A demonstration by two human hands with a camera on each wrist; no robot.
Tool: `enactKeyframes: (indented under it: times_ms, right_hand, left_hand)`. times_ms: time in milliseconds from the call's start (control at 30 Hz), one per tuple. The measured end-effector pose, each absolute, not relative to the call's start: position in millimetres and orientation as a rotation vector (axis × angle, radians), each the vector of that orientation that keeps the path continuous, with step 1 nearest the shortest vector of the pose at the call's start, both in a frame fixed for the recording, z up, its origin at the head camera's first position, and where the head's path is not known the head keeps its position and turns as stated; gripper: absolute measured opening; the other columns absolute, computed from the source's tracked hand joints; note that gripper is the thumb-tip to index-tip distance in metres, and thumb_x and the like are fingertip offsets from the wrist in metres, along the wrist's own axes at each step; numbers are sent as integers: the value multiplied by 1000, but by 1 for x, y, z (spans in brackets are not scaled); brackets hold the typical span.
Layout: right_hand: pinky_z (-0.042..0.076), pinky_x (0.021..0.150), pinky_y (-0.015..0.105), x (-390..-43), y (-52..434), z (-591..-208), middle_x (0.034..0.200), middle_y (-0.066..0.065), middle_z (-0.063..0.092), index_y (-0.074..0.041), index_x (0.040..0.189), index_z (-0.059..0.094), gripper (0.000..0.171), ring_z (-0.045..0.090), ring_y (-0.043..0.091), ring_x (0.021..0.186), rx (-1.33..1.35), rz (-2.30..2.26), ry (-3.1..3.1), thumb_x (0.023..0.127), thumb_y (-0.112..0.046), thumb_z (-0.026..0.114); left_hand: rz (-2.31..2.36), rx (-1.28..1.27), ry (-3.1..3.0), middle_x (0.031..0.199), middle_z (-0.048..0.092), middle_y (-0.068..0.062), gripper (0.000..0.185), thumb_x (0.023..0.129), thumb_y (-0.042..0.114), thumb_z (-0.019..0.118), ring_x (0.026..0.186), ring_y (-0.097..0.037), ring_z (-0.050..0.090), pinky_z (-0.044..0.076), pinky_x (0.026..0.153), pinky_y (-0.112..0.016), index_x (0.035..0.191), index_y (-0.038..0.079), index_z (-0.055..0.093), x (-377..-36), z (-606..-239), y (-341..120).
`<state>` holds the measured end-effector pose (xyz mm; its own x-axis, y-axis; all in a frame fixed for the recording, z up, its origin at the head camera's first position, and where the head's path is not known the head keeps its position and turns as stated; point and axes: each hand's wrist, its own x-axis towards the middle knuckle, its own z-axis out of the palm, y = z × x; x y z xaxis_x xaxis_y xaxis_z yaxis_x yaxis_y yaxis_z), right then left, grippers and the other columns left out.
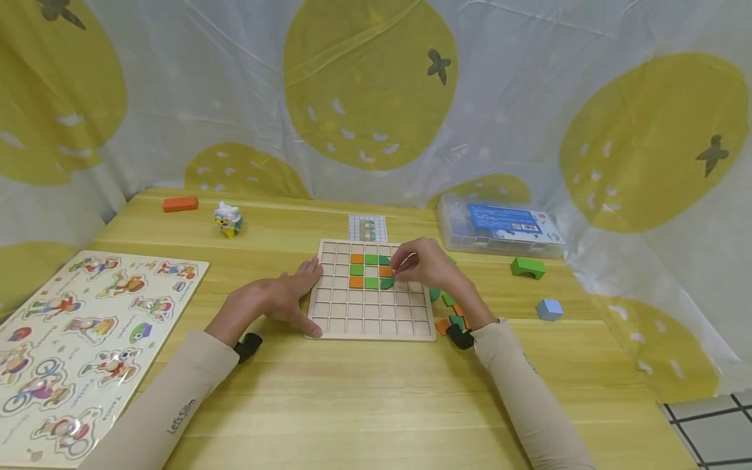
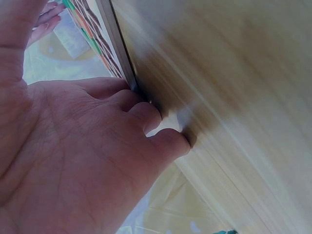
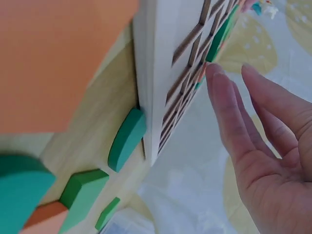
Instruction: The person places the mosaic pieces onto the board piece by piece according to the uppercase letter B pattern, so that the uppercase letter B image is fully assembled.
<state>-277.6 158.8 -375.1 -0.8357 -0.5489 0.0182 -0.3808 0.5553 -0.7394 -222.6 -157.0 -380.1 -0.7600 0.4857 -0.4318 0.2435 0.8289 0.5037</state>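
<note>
Left hand (image 1: 281,297) steadies grid board (image 1: 371,318) holding orange, green tiles (image 1: 371,271); right hand (image 1: 424,263) touching them

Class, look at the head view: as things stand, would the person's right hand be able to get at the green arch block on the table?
Probably yes. The right hand is at the grid board, and the green arch block lies to its right on bare table, with nothing between them.

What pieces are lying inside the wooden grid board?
The grid board holds orange and green tiles in its upper cells. The right hand covers some cells beside them; the rest are bare.
</note>
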Motion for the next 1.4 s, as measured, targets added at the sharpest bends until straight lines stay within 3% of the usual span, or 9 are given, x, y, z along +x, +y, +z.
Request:
enactKeyframes:
  times_ms: [267, 500, 700, 1000, 1167, 1400]
  right_hand:
    - [65, 85, 34, -278, 167, -375, 101, 15, 78, 6, 103, 78, 14, 77, 28, 92, -821, -1103, 2554, 90, 9, 82]
    - [65, 88, 36, -277, 170, -376, 104, 16, 79, 6, 107, 78, 13, 78, 29, 95, -926, -1093, 2456, 94, 4, 80]
    - [63, 91, 35, -284, 206, -374, 108, 17, 78, 8, 115, 76, 22, 76, 31, 100, -895, -1123, 2447, 95, 2, 80]
    - [63, 83, 27, -284, 267, -384, 102, 15, 79, 7, 116, 78, 25, 73, 21, 90, -834, -1101, 2448, 92, 1, 84]
    - [62, 80, 27, -282, 276, -389, 102, 17, 79, 6, 114, 79, 26, 69, 20, 86, -826, -1087, 2413, 89, 1, 86]
    - [56, 72, 25, -281, 282, -394, 94, 10, 76, 1, 108, 81, 22, 62, 19, 80, -820, -970, 2445, 87, 0, 88]
  left_hand:
    - [572, 532, 2447, 178, -15, -24, 136, 84, 47, 93, 165, -43, -9, 5, 130, -68, 170, -5, 0, -222, -379, -157]
    - [581, 527, 2445, 177, -16, -24, 137, 84, 46, 93, 165, -44, -9, 4, 130, -68, 170, -5, 0, -220, -378, -157]
    - [588, 535, 2445, 177, -15, -25, 136, 84, 45, 93, 165, -43, -10, 4, 130, -67, 170, -6, 1, -220, -379, -156]
    - [584, 532, 2447, 178, -15, -24, 135, 85, 47, 92, 164, -49, -7, 7, 130, -70, 170, -5, 0, -220, -377, -159]
    - [574, 538, 2457, 177, -15, -26, 135, 85, 48, 92, 162, -54, -6, 8, 128, -72, 170, -5, 1, -218, -374, -161]
    - [583, 542, 2445, 177, -15, -25, 136, 85, 48, 92, 163, -50, -8, 6, 129, -71, 170, -5, 0, -221, -377, -158]
